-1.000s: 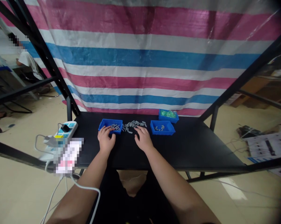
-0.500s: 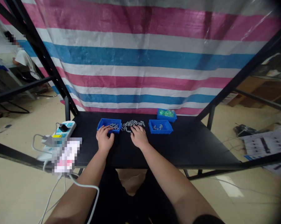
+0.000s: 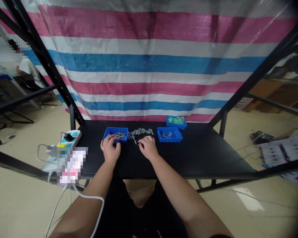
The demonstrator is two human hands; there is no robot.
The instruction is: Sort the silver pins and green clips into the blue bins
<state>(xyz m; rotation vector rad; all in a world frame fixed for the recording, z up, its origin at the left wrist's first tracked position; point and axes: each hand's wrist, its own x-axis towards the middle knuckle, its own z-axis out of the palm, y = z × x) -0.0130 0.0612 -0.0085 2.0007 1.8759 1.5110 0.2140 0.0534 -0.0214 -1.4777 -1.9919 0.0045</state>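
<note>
My left hand point(image 3: 110, 150) lies over the near left edge of a blue bin point(image 3: 109, 130), its thumb and fingers apart and nothing visible held. Inside that bin are several small grey cylindrical parts point(image 3: 120, 135). More grey parts point(image 3: 139, 131) form a loose heap on the table just right of the bin. At the heap's near side, my right hand point(image 3: 149, 147) has its fingers curled down, with a small grey cylindrical part point(image 3: 139, 144) at the fingertips, mostly hidden. One grey part point(image 3: 135, 142) lies alone beside them.
A second blue bin point(image 3: 170, 138) on the right holds several small metal pieces; behind it, another blue bin point(image 3: 176, 125) holds green items. A power strip point(image 3: 76, 135) and a blurred phone-like device point(image 3: 72, 167) with white cables sit left on the black table point(image 3: 200, 158). A seated person point(image 3: 28, 66) is farther left.
My right hand has drawn slightly toward me, away from the heap, with its fingers more curled. My left hand has shifted slightly left along the bin's edge.
</note>
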